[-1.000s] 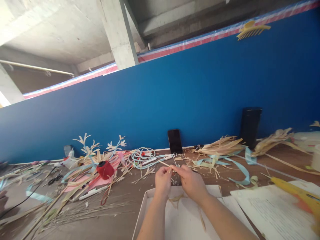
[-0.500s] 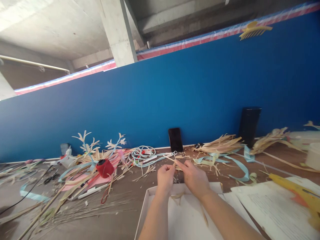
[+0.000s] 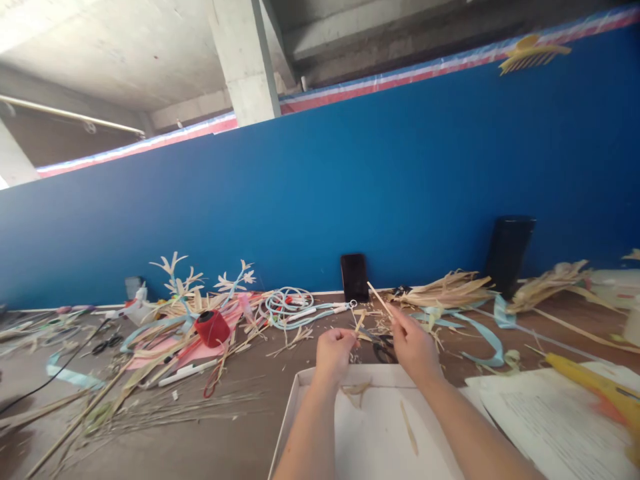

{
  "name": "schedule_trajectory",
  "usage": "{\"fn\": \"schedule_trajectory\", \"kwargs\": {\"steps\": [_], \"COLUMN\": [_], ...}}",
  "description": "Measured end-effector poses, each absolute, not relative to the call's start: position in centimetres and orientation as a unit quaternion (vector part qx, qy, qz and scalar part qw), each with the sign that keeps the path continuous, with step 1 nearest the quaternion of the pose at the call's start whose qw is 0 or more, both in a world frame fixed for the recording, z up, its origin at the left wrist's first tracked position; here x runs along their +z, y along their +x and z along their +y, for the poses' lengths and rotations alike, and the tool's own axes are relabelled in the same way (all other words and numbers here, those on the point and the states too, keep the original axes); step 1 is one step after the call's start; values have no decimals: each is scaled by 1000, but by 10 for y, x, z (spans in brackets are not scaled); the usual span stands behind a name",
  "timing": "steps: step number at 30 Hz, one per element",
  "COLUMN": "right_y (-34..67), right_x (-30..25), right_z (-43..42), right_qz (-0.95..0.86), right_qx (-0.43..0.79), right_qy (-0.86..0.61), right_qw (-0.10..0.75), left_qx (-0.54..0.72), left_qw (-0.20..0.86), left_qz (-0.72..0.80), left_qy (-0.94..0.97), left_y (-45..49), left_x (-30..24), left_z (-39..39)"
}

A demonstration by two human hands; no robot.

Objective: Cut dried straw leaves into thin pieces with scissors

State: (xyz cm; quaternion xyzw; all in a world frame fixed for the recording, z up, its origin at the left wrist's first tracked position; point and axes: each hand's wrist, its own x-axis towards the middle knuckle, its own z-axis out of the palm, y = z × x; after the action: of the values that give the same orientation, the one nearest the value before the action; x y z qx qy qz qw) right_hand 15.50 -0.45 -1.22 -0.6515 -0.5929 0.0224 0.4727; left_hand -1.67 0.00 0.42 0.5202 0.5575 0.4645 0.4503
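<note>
My right hand (image 3: 415, 343) is closed on a thin pale stick (image 3: 379, 297), which points up and to the left from the fingertips. My left hand (image 3: 335, 350) pinches a short straw-coloured strip (image 3: 360, 323) between thumb and finger. Dark-handled scissors (image 3: 384, 349) lie on the table between the two hands. Both forearms reach over a shallow white box (image 3: 380, 427), where a few dry strips (image 3: 409, 428) lie.
A phone (image 3: 354, 277) leans against the blue partition (image 3: 310, 200). Left are a light-blue cord (image 3: 287, 310), a red thread spool (image 3: 212, 329) and straw flowers (image 3: 183, 287). Right are dried husks (image 3: 445, 290), blue ribbon (image 3: 493, 343), a yellow glue gun (image 3: 590, 383) and printed paper (image 3: 540, 413).
My hands have moved apart. The right one has gone right with the stick, now tilted upward; the left keeps a small strip. The scissors between them have come into sight.
</note>
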Motion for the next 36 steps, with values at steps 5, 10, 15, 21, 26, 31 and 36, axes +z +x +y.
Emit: {"fn": "schedule_trajectory", "kwargs": {"steps": [5,10,15,21,26,31,36], "right_y": [158,158,157,154,153,153,154], "right_x": [-15,-15,-16,-15,-14,-17,-20], "right_z": [-3,-1,-1,-5,-5,-4,-2], "right_qz": [-574,-581,-577,-585,-589,-591,-597], "right_qx": [65,86,100,102,109,132,137], "right_qy": [-612,-612,-619,-610,-616,-619,-618], "right_qw": [539,529,524,524,512,500,494], "left_qx": [355,240,149,195,88,71,44], "left_qw": [425,400,339,194,217,187,194], "left_qz": [545,536,589,615,480,392,361], "left_qy": [629,704,719,739,845,898,911], "left_y": [-40,-57,-57,-40,-8,8,11], "left_x": [25,39,47,52,50,36,27], "left_z": [-11,-27,-33,-36,-50,-55,-53]}}
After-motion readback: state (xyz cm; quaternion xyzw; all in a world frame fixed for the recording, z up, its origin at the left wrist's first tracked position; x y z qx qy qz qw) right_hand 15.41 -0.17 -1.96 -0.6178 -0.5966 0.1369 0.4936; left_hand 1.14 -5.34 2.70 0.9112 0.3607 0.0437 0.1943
